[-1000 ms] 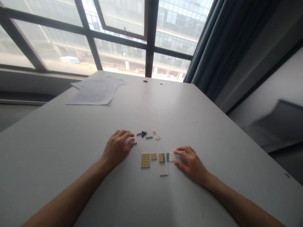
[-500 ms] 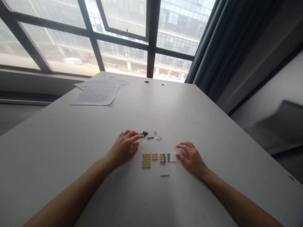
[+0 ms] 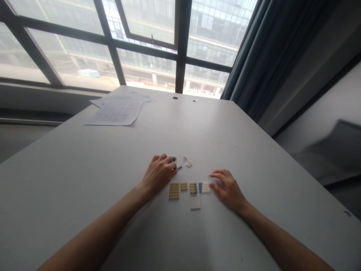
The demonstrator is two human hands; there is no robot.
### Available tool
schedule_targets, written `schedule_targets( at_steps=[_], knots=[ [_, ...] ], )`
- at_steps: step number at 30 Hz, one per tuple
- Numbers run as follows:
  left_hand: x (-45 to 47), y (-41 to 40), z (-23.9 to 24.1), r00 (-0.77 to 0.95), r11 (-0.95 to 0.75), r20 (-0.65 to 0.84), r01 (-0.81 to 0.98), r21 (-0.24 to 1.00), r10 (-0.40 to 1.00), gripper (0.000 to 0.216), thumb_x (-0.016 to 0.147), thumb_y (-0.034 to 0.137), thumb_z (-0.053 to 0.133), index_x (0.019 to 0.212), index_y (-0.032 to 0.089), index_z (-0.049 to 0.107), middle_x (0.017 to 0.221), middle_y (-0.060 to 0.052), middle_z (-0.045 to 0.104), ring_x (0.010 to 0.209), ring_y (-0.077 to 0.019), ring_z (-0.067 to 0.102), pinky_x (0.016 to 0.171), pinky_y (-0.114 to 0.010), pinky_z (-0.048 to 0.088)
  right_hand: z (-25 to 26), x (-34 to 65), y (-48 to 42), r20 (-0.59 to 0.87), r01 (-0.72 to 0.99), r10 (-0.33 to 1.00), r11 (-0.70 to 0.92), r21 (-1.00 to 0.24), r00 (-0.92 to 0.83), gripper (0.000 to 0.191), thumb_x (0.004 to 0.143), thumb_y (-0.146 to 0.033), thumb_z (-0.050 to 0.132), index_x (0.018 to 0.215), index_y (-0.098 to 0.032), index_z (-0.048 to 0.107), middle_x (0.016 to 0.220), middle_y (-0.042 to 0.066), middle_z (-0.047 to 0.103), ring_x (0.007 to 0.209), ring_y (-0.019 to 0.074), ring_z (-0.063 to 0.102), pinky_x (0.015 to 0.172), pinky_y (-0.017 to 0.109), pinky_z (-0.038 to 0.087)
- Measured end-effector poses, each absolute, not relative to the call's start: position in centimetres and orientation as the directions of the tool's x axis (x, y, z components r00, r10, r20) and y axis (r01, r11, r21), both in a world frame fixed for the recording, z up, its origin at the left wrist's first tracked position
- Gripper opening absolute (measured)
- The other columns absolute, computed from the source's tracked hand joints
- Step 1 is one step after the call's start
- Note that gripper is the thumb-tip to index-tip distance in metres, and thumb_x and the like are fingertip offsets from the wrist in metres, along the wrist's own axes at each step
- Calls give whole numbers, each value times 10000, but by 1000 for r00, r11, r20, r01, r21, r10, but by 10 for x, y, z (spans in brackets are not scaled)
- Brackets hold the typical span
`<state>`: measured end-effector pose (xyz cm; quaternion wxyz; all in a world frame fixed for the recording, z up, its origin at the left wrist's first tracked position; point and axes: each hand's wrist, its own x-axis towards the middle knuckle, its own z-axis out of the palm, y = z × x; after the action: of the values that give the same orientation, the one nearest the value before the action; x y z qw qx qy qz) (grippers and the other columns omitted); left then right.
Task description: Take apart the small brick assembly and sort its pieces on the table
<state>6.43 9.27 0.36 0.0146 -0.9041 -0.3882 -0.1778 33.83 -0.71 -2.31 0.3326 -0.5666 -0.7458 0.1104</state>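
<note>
My left hand rests on the table with its fingers curled and closed. Its thumb and fingertips meet at the end of a small grey toy brick, which lies at a slant. Small dark pieces show just beyond the knuckles, partly hidden. My right hand lies open, thumb and fingers apart, its thumb tip beside a white studded plate. Left of that plate are a grey wedge piece, a tan-and-grey plate, a small tan plate and a larger tan plate.
A flat smooth white tile lies below the row. Small white pieces sit behind it. Printed papers lie at the table's far left. Two round fittings, one a dark hole, are near the far edge by the window.
My left hand has moved right, its fingers curling over the dark pieces to the grey brick. That brick has turned and shifted slightly toward me. My right hand has stayed in place.
</note>
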Motion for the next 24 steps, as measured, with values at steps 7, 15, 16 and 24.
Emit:
schedule_targets(
  at_steps=[7,15,16,24],
  knots=[
    [52,110,7,688,-748,297,632,203,662,229,808,306,604,1027,290,669,1039,-43,630,1001,-242,510,879,-406,368,-24,338,-7,371,765,919,333,-551,-133,202,848,-273,589,1038,-227,641,1062,80,603,1021,237,537,907,426,446],
    [58,118,13,787,-800,146,580,156,599,315,811,234,575,1086,365,656,1078,-42,605,1004,-237,498,892,-404,351,-24,338,-6,374,764,918,337,-550,-135,192,845,-262,592,1026,-225,640,1057,76,605,1018,236,533,911,428,441],
    [59,118,13,789,-800,142,577,165,598,288,813,254,585,1070,358,660,1078,-41,605,1009,-236,497,892,-400,350,-24,337,-6,374,764,917,337,-550,-135,190,844,-262,592,1024,-226,641,1056,75,606,1016,236,534,910,428,442],
    [69,118,15,746,-762,167,611,212,645,184,752,397,670,882,267,682,1043,-40,618,1001,-252,500,882,-411,349,-22,336,-7,374,762,919,329,-558,-123,185,844,-274,591,1014,-225,646,1053,76,608,1012,234,540,908,426,450]
  ],
)
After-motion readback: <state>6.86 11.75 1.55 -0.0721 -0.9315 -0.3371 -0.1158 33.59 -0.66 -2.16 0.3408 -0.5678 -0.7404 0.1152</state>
